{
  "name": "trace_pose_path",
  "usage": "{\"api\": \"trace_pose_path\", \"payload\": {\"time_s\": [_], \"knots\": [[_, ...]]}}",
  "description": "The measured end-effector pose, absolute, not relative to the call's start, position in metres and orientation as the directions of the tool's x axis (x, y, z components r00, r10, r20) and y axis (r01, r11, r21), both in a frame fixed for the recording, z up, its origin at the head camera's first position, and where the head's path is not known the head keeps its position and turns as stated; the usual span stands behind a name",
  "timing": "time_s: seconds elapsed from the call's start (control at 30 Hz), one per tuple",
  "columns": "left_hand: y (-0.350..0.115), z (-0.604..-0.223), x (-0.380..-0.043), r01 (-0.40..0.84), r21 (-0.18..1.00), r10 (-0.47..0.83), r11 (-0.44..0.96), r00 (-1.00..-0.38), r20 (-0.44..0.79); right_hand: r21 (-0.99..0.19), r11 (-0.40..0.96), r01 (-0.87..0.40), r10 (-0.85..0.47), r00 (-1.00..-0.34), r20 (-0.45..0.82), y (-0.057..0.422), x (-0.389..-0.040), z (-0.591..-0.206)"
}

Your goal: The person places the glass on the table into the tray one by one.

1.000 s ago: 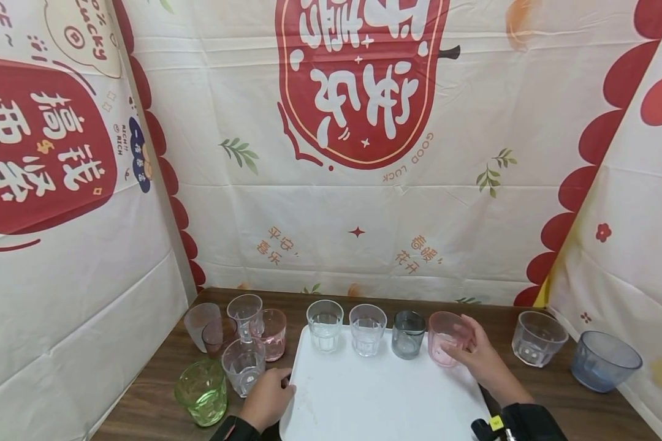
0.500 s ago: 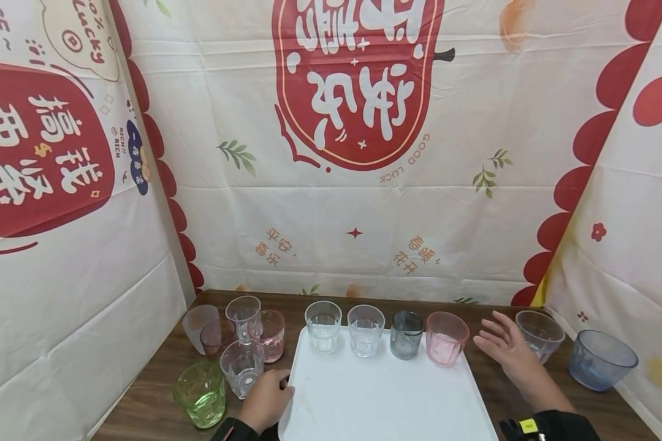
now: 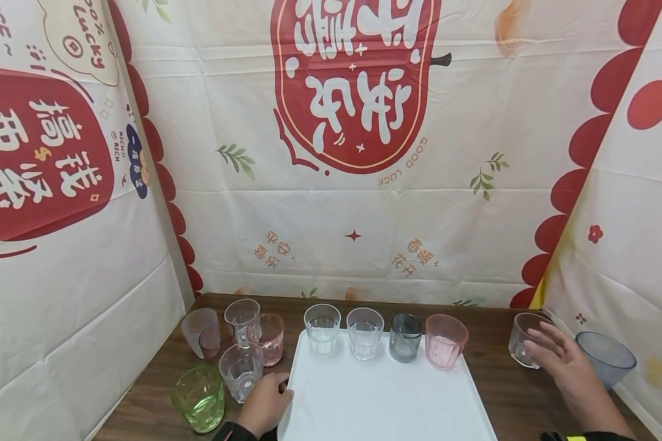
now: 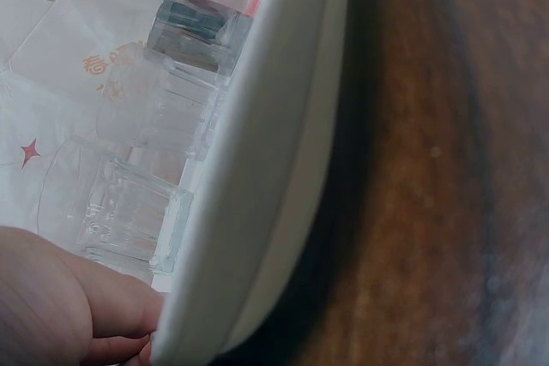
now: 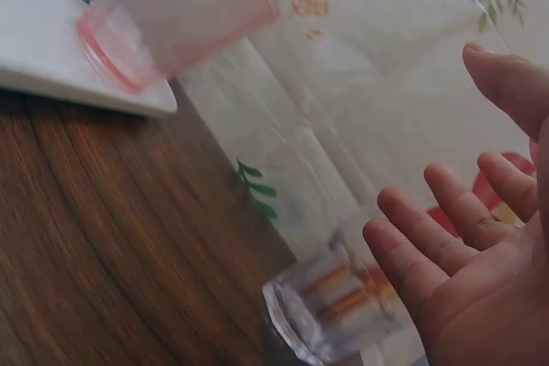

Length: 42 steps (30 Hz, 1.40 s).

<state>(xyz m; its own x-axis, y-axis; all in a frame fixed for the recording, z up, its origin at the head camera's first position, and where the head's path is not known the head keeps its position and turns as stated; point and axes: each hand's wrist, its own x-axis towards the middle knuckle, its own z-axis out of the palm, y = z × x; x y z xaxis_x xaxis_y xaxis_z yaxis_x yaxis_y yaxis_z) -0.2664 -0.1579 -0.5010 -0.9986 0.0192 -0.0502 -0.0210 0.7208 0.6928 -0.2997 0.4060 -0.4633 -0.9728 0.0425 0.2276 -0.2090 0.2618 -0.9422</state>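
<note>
My left hand (image 3: 265, 402) grips the left edge of a white tray (image 3: 386, 401); in the left wrist view, its fingers pinch the rim. Along the tray's far side stand a clear glass (image 3: 323, 334), another clear glass (image 3: 365, 337), a grey glass (image 3: 405, 339) and a pink glass (image 3: 445, 343), all upright in a row. To the right of the tray, my right hand (image 3: 574, 380) is spread beside a clear tumbler (image 3: 521, 343), its fingers overlapping the rim in the head view. The right wrist view shows that hand holding nothing, the tumbler (image 5: 330, 306) just past its fingertips.
A blue glass bowl (image 3: 607, 355) sits behind my right hand, partly hidden. Left of the tray, several glasses crowd together, among them a green one (image 3: 200, 401), a pink one (image 3: 271, 343) and a clear one (image 3: 239, 370). Printed cloth walls (image 3: 309, 245) enclose the wooden table (image 3: 154, 398).
My right hand has let go of the pink glass, leaving it on the tray, and moved right to the clear tumbler. The left hand has stayed at the tray's edge.
</note>
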Motion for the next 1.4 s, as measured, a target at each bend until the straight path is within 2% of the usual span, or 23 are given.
{"api": "trace_pose_path", "payload": {"time_s": [0.1, 0.23, 0.33, 0.37, 0.6, 0.87, 1.1, 1.33, 1.4], "knots": [[-0.158, -0.501, -0.266, -0.021, 0.692, 0.017, 0.721, -0.999, -0.048, -0.949, 0.059, -0.309, 0.045, -0.949, 0.312, 0.415, -0.298, -0.47], [-0.158, -0.502, -0.266, -0.015, 0.692, 0.017, 0.722, -0.999, -0.039, -0.877, -0.253, -0.409, 0.02, -0.908, 0.418, 0.425, -0.296, -0.476], [-0.158, -0.503, -0.265, -0.007, 0.691, 0.019, 0.723, -0.999, -0.03, -0.806, -0.402, -0.434, 0.008, -0.882, 0.471, 0.433, -0.295, -0.477], [-0.158, -0.503, -0.265, -0.003, 0.692, 0.021, 0.722, -0.999, -0.026, -0.8, -0.415, -0.433, 0.017, -0.883, 0.469, 0.436, -0.294, -0.478], [-0.159, -0.502, -0.266, -0.001, 0.701, 0.027, 0.713, -0.999, -0.028, -0.881, -0.295, -0.37, 0.152, -0.928, 0.339, 0.447, -0.294, -0.479], [-0.159, -0.503, -0.266, 0.018, 0.694, 0.035, 0.719, -0.999, -0.011, -0.894, -0.237, -0.381, 0.215, -0.918, 0.334, 0.448, -0.298, -0.481], [-0.159, -0.505, -0.266, 0.02, 0.691, 0.03, 0.723, -1.0, -0.003, -0.949, -0.123, -0.29, 0.3, -0.923, 0.243, 0.448, -0.304, -0.482], [-0.16, -0.506, -0.267, 0.035, 0.691, 0.036, 0.722, -0.999, 0.013, -0.97, -0.063, -0.236, 0.316, -0.926, 0.205, 0.452, -0.31, -0.488], [-0.16, -0.505, -0.267, 0.03, 0.7, 0.04, 0.714, -0.999, 0.002, -0.986, 0.025, -0.166, 0.326, -0.931, 0.165, 0.453, -0.312, -0.489]]}}
